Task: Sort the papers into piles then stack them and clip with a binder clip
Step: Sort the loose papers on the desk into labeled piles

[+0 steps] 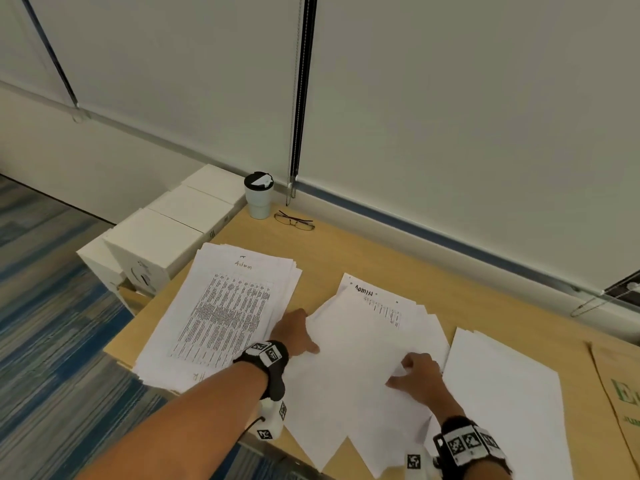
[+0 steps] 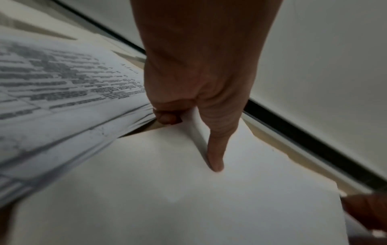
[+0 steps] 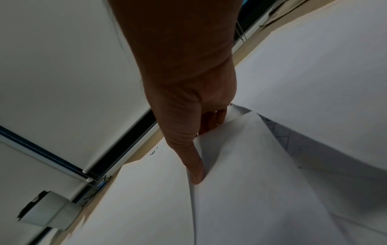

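A lidded white tumbler (image 1: 259,195) stands beside folded eyeglasses (image 1: 294,221) near white boxes (image 1: 166,233).

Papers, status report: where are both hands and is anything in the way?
Left hand pinches middle pile's left edge. Right hand grips its right side. Printed pile left, blank pile right. No clip in view; nothing blocking.

an office: wood desk (image 1: 346,251) w/ printed paper stacks (image 1: 225,306), white file boxes (image 1: 166,233), roller blinds (image 1: 450,116), striped blue carpet (image 1: 45,306), travel mug (image 1: 259,195), glasses (image 1: 294,221).
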A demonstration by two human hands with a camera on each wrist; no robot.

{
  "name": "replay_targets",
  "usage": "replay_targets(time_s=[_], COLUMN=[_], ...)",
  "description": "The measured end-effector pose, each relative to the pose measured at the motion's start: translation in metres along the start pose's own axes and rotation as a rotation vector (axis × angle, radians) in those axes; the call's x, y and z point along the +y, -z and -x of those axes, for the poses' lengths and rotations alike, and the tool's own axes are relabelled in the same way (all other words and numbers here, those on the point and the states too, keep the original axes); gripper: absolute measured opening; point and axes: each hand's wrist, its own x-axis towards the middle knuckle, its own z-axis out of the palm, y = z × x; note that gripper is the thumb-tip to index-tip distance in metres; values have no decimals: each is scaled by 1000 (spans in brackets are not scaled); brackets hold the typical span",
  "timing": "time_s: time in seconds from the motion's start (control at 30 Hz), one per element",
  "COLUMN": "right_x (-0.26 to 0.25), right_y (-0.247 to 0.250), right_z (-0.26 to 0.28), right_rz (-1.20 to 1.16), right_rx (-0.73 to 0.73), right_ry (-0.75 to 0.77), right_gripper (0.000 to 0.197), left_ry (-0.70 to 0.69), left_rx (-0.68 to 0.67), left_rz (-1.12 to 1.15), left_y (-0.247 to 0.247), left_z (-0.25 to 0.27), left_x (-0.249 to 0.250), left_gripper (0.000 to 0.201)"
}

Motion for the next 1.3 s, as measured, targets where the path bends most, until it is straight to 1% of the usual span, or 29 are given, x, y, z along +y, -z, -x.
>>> replay_targets(time_s=[0.07, 0.13, 0.17, 0.2, 0.23, 0.27, 0.3, 0.33, 0.37, 0.4, 0.43, 0.47, 0.5, 0.53, 0.57, 0.6, 0.63, 0.67, 0.73, 0.8, 0.9, 0.97, 1.0, 1.03, 1.07, 1.1, 1.17, 1.23, 1.3], right_x=[-6, -5, -5, -11, -18, -28, -34, -37, -31, -27, -29, -35, -37, -44, -52, -57, -52, -47, -38, -26, -7, 4, 6, 4, 4, 2, -1, -4, 0], right_y=[3, 5, 7, 11, 17, 25, 30, 37, 40, 42, 43, 46, 51, 57, 63, 69, 66, 61, 49, 33, 8, -6, -10, -12, -14, -15, -21, -24, -21], right_z=[3, 3, 2, 4, 5, 12, 14, 18, 16, 11, 14, 23, 24, 29, 35, 41, 35, 28, 22, 18, 11, 8, 9, 14, 14, 15, 18, 21, 25], right_rz=[-125, -269, -331, -357, -375, -479, -665, -886, -959, -1116, -1354, -1518, -1607, -1611, -1633, -1640, -1623, -1547, -1310, -1112, -805, -703, -684, -659, -633, -604, -547, -547, -594], right_rx=[-3, 64, 142, 250, 348, 373, 366, 266, 210, 227, 72, -79, -203, -236, -311, -358, -383, -374, -375, -403, -280, -206, -158, -93, -27, 31, 87, 100, 125], right_ry=[32, 43, 33, -1, -39, -76, -66, -35, 7, 27, 63, 5, -49, -44, -27, -28, 3, 14, -16, -27, -121, -134, -122, -110, -102, -97, -70, -55, -60], right_gripper=[45, 37, 38, 42, 45, 47, 48, 51, 59, 67, 74, 80, 81, 80, 76, 71, 67, 64, 54, 51, 50, 51, 46, 36, 29, 28, 26, 20, 14], left_ry=[-25, -137, -210, -294, -407, -541, -687, -827, -944, -1033, -1087, -1104, -1100, -1085, -1062, -1035, -1006, -973, -923, -870, -737, -566, -449, -338, -253, -202, -201, -263, -311], left_rx=[87, 200, 265, 320, 366, 409, 459, 509, 553, 585, 588, 570, 536, 496, 458, 422, 383, 334, 254, 210, 162, 133, 115, 102, 84, 51, -25, -96, -124], left_rz=[152, 251, 299, 354, 402, 420, 392, 308, 183, 47, -71, -159, -208, -241, -264, -279, -291, -304, -346, -393, -422, -420, -404, -376, -352, -351, -389, -389, -382], left_y=[8, 27, 39, 51, 65, 76, 84, 92, 95, 95, 91, 86, 78, 70, 63, 56, 50, 45, 34, 25, 16, 8, 6, 3, 1, -1, -7, -12, -18], left_z=[1, 5, 10, 17, 26, 37, 48, 59, 69, 76, 78, 78, 75, 71, 68, 64, 63, 62, 62, 60, 58, 55, 55, 54, 53, 51, 48, 43, 39], left_x=[6, 21, 32, 42, 53, 61, 67, 71, 71, 68, 61, 52, 41, 28, 16, 5, -5, -14, -30, -44, -58, -61, -59, -56, -52, -47, -38, -31, -25], left_gripper=[78, 60, 47, 32, 19, 14, 13, 13, 15, 18, 22, 27, 34, 41, 47, 50, 50, 49, 47, 52, 64, 78, 83, 86, 85, 82, 84, 90, 90])
